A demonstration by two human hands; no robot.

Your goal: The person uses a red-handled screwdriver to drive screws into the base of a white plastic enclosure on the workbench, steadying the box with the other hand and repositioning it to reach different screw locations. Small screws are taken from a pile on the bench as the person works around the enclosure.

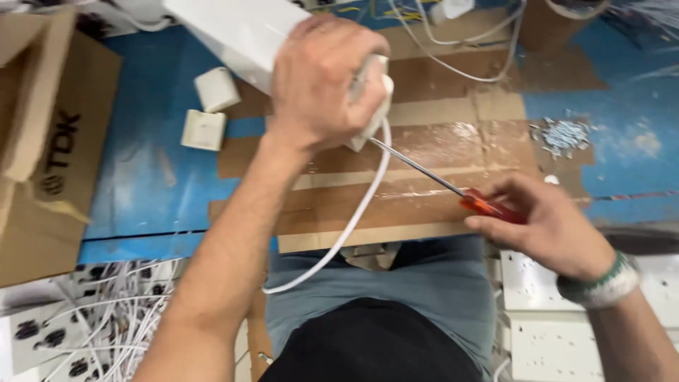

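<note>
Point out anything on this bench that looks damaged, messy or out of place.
The blue table top is worn and patched with brown tape, which is peeling and glossy in places. A small heap of pale loose bits lies scattered at the right. White cables lie tangled at lower left.

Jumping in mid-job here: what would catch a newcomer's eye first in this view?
The left hand at top centre, clamped over the end of a long white unit with a white cable trailing toward the lap. Next, the right hand at right, gripping a red-handled screwdriver whose shaft runs up into that unit. Beneath lies a blue bench patched with taped cardboard.
</note>
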